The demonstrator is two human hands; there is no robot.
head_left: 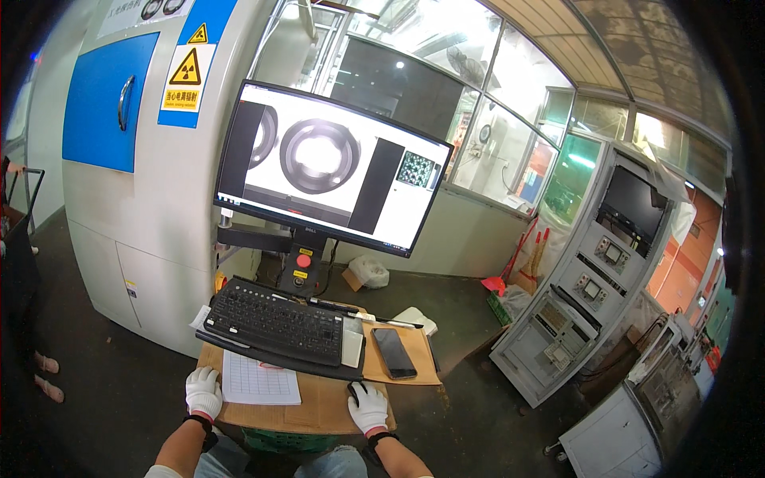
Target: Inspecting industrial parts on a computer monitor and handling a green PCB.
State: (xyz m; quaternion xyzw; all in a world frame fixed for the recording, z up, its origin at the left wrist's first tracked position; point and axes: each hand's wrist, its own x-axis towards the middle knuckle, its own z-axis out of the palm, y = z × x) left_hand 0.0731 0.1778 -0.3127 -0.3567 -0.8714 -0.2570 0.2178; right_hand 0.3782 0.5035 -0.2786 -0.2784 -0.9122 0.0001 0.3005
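My right hand [369,408], in a white glove, rests over a black computer mouse [355,389] near the right front of a small cardboard-covered desk [327,408]. My left hand [204,392], also gloved in white, lies on the desk's left edge with its fingers laid down and nothing visible in them. Just right of it is a white sheet with a printed grid [259,381]. Behind the sheet sits a black keyboard [275,323]. A dark smartphone [394,353] lies farther right. The monitor [331,163] shows a grey picture of a dark ring with a bright centre.
A tall pale cabinet with a blue door [110,103] and a radiation warning sign [184,77] stands at the left. Below the monitor is a red button [303,261]. A grey control cabinet [578,279] stands at the right. At the far left, part of another person [48,374] shows.
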